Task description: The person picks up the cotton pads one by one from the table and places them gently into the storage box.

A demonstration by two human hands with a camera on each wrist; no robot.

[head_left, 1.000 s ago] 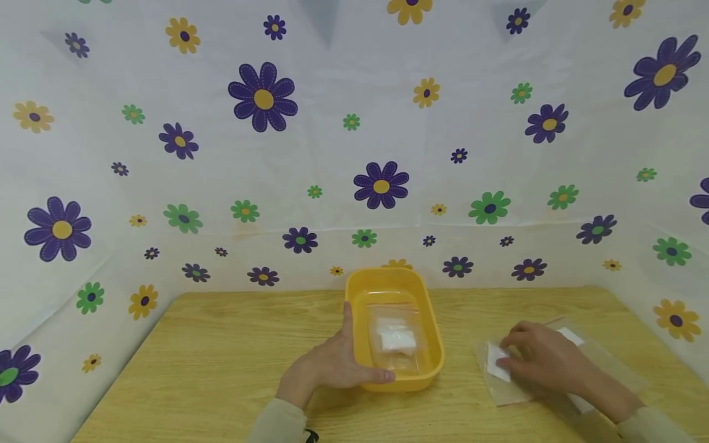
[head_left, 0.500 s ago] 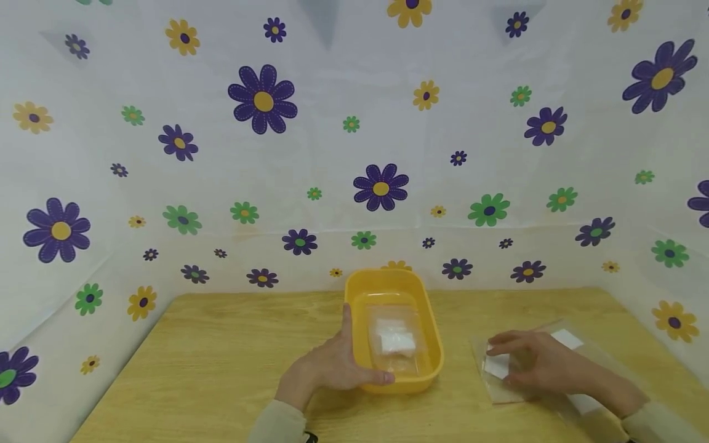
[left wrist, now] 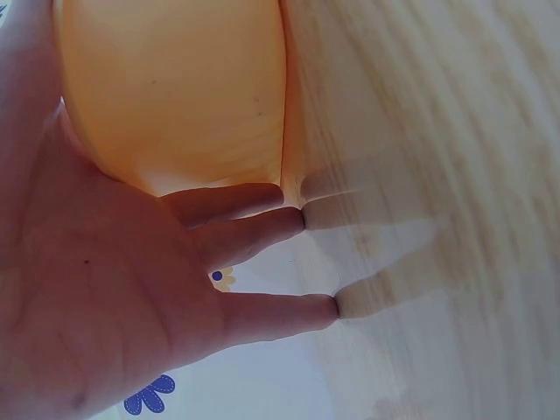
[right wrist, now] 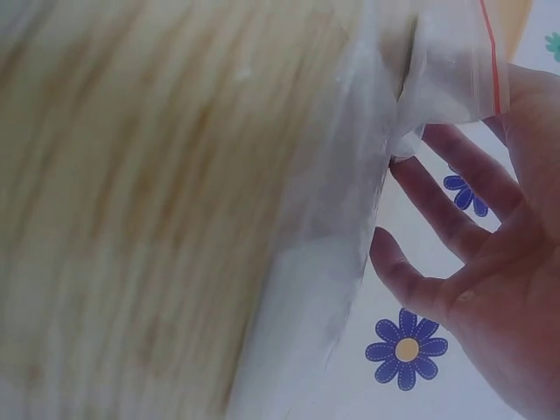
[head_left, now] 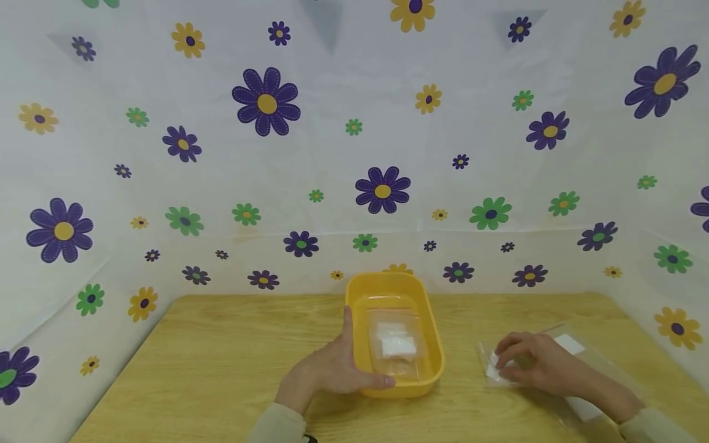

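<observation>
Newly tilted bag [head_left: 490,372], pinched by right fingers [right wrist: 437,206], red seal [right wrist: 491,57] only in right wrist view, left fingers [left wrist: 280,315] straight against tub [head_left: 410,389]

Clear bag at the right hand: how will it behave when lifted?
The clear bag is likely floppy: its thin plastic bends by the right hand. It looks light, with little bulk visible. Its smooth sheen suggests it may slip.

Splayed left hand [head_left: 332,367], pinching right hand [head_left: 545,364]
</observation>
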